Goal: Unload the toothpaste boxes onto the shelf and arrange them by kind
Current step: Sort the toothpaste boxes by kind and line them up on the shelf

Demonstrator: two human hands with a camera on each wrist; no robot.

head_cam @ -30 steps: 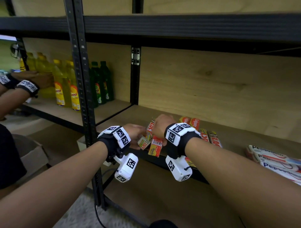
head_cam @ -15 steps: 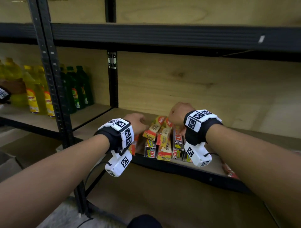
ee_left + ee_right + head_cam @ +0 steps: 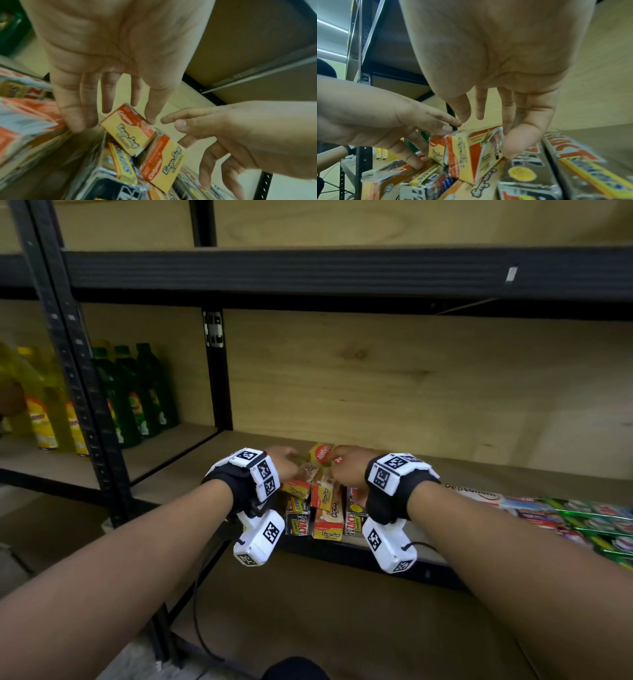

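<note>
A pile of toothpaste boxes lies on the wooden shelf (image 3: pixel 191 470). It holds yellow-orange Colgate boxes (image 3: pixel 322 494) and black Zact boxes (image 3: pixel 297 520). My left hand (image 3: pixel 284 463) and right hand (image 3: pixel 342 467) hover over the pile's far end, facing each other. In the left wrist view my left hand (image 3: pixel 109 115) has straight fingers whose tips touch a tilted Colgate box (image 3: pixel 130 135). My right hand (image 3: pixel 488 121) is spread too, its fingers against the side of a Colgate box (image 3: pixel 471 155) and over the Zact boxes (image 3: pixel 527 175). Neither hand grips anything.
White Pepsodent boxes (image 3: pixel 486 498) and green boxes (image 3: pixel 599 511) lie flat on the shelf to the right. Green bottles (image 3: pixel 137 398) and yellow bottles (image 3: pixel 41 412) stand in the left bay, past a black upright (image 3: pixel 78 371). A black beam (image 3: pixel 342 272) runs overhead.
The boxes my hands held at the shelf's front edge now lie in a pile on the shelf. Both hands have let go and moved back over its far end.
</note>
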